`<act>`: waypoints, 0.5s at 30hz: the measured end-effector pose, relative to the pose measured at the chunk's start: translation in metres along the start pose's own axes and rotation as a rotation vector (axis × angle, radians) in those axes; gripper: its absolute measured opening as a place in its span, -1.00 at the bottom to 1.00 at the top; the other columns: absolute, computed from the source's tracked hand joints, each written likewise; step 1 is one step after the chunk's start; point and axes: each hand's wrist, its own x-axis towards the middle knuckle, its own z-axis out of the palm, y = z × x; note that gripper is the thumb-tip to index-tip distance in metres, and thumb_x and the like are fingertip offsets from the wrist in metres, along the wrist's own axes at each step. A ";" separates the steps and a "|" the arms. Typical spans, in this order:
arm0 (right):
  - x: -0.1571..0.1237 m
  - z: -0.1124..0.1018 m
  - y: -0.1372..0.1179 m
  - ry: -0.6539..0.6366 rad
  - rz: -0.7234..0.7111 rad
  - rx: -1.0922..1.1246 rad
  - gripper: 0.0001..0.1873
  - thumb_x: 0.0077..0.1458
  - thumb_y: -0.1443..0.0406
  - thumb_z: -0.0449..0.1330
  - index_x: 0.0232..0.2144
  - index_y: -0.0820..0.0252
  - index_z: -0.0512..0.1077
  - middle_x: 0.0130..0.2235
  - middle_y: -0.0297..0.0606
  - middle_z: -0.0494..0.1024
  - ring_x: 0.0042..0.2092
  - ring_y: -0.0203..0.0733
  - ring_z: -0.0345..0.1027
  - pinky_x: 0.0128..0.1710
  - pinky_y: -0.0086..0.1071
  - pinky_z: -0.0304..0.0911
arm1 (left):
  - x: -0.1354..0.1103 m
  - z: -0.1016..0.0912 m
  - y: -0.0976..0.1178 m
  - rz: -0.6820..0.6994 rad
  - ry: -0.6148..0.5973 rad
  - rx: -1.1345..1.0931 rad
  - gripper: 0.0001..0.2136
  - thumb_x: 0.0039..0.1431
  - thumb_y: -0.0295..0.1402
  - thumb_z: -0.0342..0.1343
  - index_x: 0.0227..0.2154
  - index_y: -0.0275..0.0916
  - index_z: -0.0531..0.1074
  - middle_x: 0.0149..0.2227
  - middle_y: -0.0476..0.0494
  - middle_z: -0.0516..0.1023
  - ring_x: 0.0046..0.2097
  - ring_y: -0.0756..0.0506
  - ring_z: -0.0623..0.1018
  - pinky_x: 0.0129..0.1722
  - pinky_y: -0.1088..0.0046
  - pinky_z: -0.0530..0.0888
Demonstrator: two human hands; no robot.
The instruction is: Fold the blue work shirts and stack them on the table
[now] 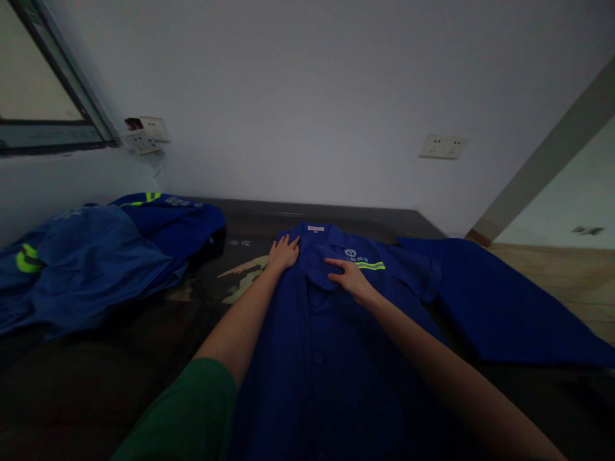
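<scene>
A dark blue short-sleeved work shirt (346, 346) lies front up, its collar at the far end and its buttons running toward me. Its left side is folded inward, with a flap of cloth across the upper chest. My left hand (284, 252) rests flat beside the collar on that folded edge, fingers spread. Over the chest flap is my right hand (353, 278), index finger and thumb apart; its other fingers are partly hidden. Close by it are a white gear logo (350, 253) and a yellow-green reflective strip (369, 266). The sleeve on the right side stretches outward.
Rumpled blue garments (96, 256) with reflective strips lie at the left. A flat blue cloth (509, 301) lies at the right. Beneath is a dark table (250, 221) with a painted bird design, against a wall with sockets (442, 146). A window (43, 83) is at upper left.
</scene>
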 end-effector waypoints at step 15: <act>0.025 -0.014 -0.003 0.193 0.175 0.118 -0.49 0.01 0.51 0.16 0.06 0.24 0.40 -0.25 -0.22 0.57 -0.39 -0.30 0.45 -0.37 -0.41 0.43 | -0.003 -0.004 0.008 0.168 -0.016 0.012 -0.52 0.35 -0.17 -0.30 0.29 -0.04 0.09 0.36 -0.10 0.04 0.35 -0.18 0.07 0.29 0.21 0.04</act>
